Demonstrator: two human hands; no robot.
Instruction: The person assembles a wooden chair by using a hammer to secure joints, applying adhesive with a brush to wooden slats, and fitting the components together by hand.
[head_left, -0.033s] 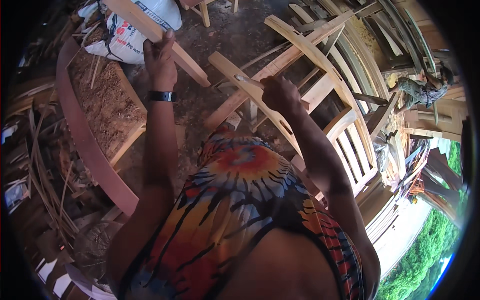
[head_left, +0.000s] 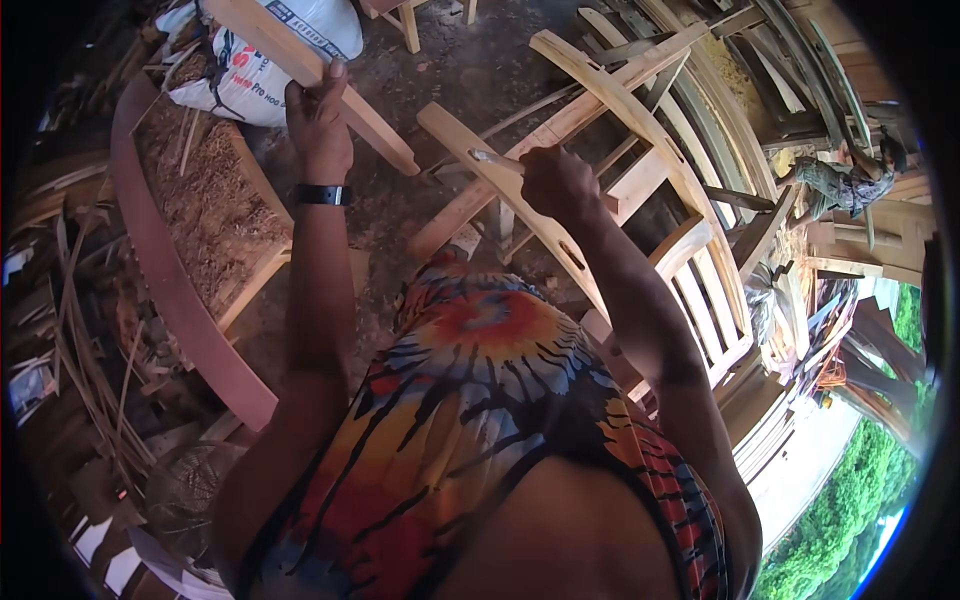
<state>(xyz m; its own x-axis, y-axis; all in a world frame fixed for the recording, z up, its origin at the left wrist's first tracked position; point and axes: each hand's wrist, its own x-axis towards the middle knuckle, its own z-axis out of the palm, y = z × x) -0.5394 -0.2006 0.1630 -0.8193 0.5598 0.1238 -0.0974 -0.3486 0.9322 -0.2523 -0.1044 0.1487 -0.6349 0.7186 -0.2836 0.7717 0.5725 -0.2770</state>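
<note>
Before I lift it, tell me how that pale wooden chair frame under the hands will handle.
The chair frame is probably stiff: its solid rails and slats look joined. It lies tilted, so it may rock or tip when pushed. The left hand grips one leg; the right hand holds a small tool against a rail.

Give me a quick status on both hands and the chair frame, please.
Left hand gripping a wooden bar. Right hand holding a chisel to the chair frame. White sack and wood scraps close by.

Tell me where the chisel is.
Head view, upper centre: the chisel is in the right hand, its blade against the pale chair leg.
</note>
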